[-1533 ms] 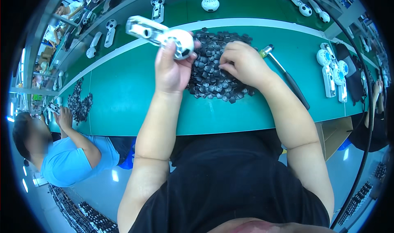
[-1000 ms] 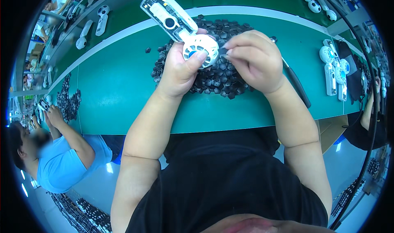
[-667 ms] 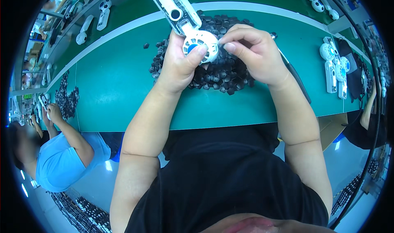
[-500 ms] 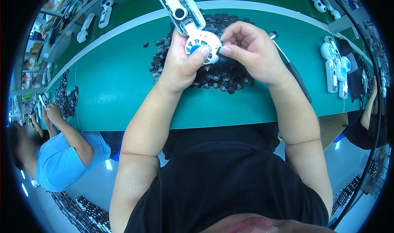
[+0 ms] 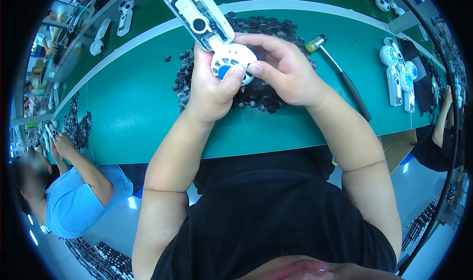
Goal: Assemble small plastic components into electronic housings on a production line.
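My left hand (image 5: 211, 93) is closed around a white device with a round slotted head (image 5: 235, 54) and a long rectangular body (image 5: 201, 15) whose inner circuit parts show. Its thumb lies on the head beside a blue disc. On the head's right side, my right hand (image 5: 291, 77) has its thumb pressed at the rim, with the fingers curled behind. A small dark piece seems to sit under that thumb, partly hidden. Beneath both hands spreads a pile of black pentagon-shaped pieces (image 5: 263, 102).
To the right lies a hammer (image 5: 351, 87) with a yellowish head and black grip. Several white devices (image 5: 394, 78) are grouped at the far right of the green table (image 5: 133, 107). On the left, a person in a light blue shirt (image 5: 81, 196) works with another device.
Both hands and the device have shifted slightly left. My right hand has closed in, its fingers now reaching behind the head and its thumb against the rim. The hammer's head has come into view.
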### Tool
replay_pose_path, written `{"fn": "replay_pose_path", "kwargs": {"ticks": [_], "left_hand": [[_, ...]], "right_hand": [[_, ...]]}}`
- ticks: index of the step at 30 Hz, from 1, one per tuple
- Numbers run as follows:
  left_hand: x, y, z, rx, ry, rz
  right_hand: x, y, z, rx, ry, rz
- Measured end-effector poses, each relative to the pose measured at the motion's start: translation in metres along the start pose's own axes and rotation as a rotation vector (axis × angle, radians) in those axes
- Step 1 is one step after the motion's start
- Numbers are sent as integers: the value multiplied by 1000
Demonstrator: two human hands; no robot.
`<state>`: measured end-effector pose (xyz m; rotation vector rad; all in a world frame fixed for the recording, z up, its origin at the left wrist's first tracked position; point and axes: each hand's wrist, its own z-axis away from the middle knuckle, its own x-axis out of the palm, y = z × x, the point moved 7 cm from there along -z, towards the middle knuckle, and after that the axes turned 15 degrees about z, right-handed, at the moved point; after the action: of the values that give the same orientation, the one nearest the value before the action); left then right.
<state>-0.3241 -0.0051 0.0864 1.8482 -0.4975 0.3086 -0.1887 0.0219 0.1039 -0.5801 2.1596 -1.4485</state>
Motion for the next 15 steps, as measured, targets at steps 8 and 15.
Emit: {"fn": "replay_pose_path", "kwargs": {"ticks": [8, 15], "left_hand": [[-11, 0, -10, -23, 54, 112], [-18, 4, -17, 0, 31, 150]], "right_hand": [[-36, 21, -5, 121, 19, 1031], [-36, 16, -8, 54, -31, 1331]]}}
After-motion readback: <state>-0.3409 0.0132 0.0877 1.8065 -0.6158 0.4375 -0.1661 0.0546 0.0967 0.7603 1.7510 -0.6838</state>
